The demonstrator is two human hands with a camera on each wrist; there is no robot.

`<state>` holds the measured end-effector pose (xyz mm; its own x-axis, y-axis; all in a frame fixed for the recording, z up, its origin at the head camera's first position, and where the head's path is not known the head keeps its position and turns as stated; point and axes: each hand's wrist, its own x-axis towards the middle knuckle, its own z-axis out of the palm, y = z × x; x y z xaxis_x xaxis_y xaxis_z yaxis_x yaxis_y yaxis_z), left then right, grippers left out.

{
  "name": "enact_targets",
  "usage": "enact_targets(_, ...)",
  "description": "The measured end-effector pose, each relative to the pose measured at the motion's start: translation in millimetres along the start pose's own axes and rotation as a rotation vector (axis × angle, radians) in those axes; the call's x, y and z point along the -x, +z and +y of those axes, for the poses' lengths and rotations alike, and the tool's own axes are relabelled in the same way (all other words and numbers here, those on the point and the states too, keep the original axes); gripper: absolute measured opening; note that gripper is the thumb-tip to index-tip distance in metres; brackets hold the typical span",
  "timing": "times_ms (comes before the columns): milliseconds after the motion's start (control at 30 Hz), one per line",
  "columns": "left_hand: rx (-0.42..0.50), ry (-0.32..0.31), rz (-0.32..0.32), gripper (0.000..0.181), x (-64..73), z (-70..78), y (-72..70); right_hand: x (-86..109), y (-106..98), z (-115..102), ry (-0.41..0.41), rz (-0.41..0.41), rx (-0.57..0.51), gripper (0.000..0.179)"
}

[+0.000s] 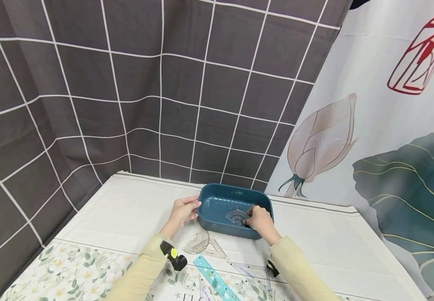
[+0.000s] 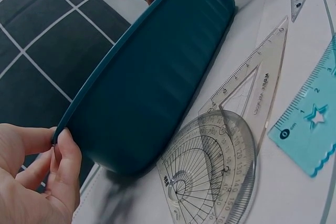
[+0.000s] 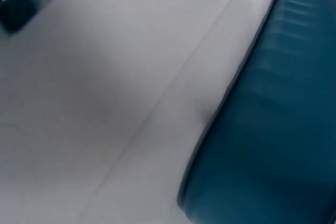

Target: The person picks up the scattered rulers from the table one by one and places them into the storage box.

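Teal bin (image 3: 268, 119) — on white cloth (image 3: 121, 77)

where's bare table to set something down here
Bare: white cloth between the left hand and grid curtain, and right of the blue bin. Crowded: in front of the bin, with protractor, set square and turquoise ruler.

Pale yellow sleeves (image 1: 147, 263) — black wrist devices (image 1: 179, 263) on both, the left with a yellow spot (image 1: 173, 253).

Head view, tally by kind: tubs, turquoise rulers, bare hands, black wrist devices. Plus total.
Tub: 1
Turquoise ruler: 1
Hands: 2 (left hand, right hand)
Black wrist devices: 2 (left device, right device)
Total: 6
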<state>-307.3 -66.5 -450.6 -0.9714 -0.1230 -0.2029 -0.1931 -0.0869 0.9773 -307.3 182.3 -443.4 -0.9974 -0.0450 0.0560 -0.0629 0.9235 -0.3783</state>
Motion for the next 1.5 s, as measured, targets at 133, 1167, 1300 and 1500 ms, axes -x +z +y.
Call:
enact_targets(133, -0.006, 0.003, 0.002, 0.038, -1.7, -0.9, 0.1, 1.2, 1, 0, 0.002, 0.0, 0.0, 0.029)
enact_targets(1167, -0.009, -0.008, 0.01, 0.036, -4.6, -3.0, 0.3, 8.4, 2, -1, -0.215, 0.343, -0.289, 0.018)
enact_targets(1300, -0.006, -0.006, 0.006, 0.036, -2.3, -1.5, 0.6, 13.0, -1, -2, -0.249, 0.382, -0.349, 0.02)
enact_targets(1500, 0.019, -0.004, 0.004, 0.036, 0.5, 0.2, 0.8, 21.0, -4, -10, -0.282, 0.395, -0.399, 0.022)
